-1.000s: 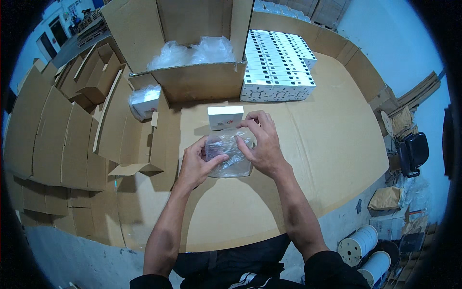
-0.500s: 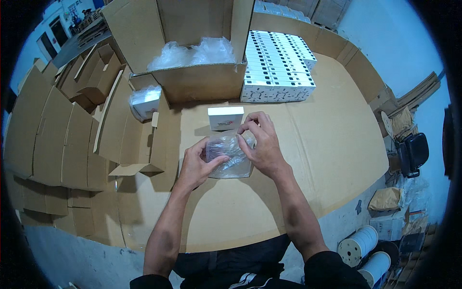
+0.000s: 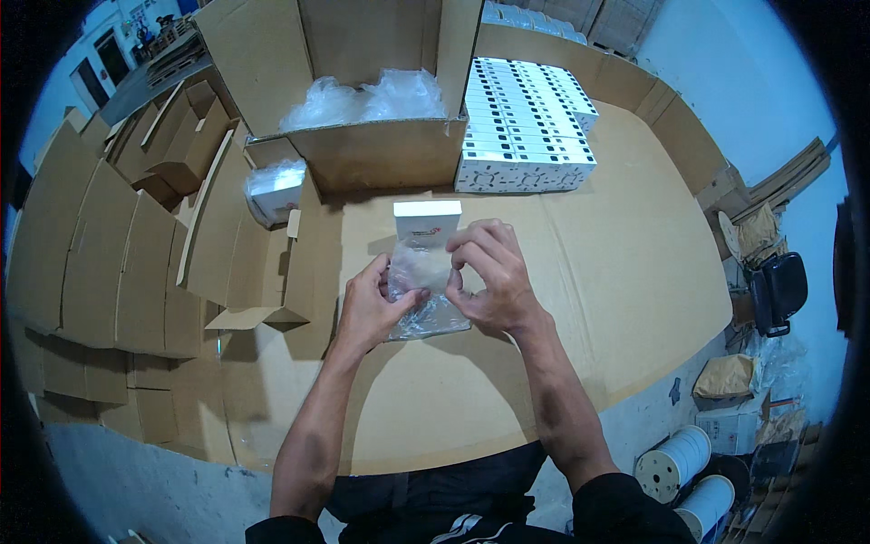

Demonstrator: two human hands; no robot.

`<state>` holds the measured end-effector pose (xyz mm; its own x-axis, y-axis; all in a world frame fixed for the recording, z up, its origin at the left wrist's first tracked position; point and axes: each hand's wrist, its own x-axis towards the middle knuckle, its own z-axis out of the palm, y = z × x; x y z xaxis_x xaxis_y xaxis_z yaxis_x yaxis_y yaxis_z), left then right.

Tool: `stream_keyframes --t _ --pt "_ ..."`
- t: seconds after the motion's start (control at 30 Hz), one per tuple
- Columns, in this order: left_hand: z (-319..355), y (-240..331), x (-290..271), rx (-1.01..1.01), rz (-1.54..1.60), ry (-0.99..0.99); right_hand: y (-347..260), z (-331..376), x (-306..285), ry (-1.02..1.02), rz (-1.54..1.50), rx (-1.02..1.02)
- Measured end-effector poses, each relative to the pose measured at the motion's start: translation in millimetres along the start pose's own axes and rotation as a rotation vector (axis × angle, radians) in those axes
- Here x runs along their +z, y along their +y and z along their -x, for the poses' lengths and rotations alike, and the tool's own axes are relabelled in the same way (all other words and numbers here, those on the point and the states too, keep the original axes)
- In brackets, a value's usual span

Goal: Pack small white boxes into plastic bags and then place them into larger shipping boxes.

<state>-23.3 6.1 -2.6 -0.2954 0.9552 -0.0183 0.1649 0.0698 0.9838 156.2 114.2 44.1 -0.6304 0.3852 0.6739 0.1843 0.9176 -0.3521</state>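
here, in the head view, a person works over a brown desk [image 3: 634, 272] with two bare hands. the left hand [image 3: 370, 299] holds a clear plastic bag [image 3: 428, 317] by its left side, with the thumb on top. the right hand [image 3: 494, 281] is at the right side of the bag. its thumb and first finger are bent close together, so the gap is narrow, but i cannot tell if they pinch the plastic. the bag is on the near side of a small white box [image 3: 427, 218], which stands on the desk.

past the white box is a big brown box [image 3: 390, 152] with more clear plastic [image 3: 399, 93] inside. just to the right of that, many white boxes [image 3: 526, 168] sit in neat rows. on the left, an open brown carton [image 3: 258, 267] has a wrapped white box [image 3: 275, 192] at its far end. on the far right, there is a black chair [image 3: 781, 288]. two big spools [image 3: 675, 462] are low down on the right.
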Motion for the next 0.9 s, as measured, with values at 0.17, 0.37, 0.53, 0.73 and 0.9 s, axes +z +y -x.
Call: stream_keyframes --t 0.17,0.37,0.53,0.73,0.9 --pt "1.1 -5.6 1.0 0.055 0.009 0.024 -6.2 -5.3 -6.3 -0.206 0.026 -0.026" --pt "3.8 1.5 -0.8 0.065 -0.049 -0.004 -24.4 -20.1 -3.9 -0.408 -0.020 0.295" --pt "9.5 16.4 -6.2 0.088 -0.142 -0.117 -21.6 -26.7 -8.8 -0.564 -0.094 0.213" --pt "8.5 14.7 -3.9 0.064 -0.120 -0.094 -7.3 -21.4 -14.1 -0.418 -0.213 0.071" --pt "7.9 4.4 -4.3 0.009 -0.034 -0.068 6.6 -24.0 -13.7 -0.247 -0.366 0.177"
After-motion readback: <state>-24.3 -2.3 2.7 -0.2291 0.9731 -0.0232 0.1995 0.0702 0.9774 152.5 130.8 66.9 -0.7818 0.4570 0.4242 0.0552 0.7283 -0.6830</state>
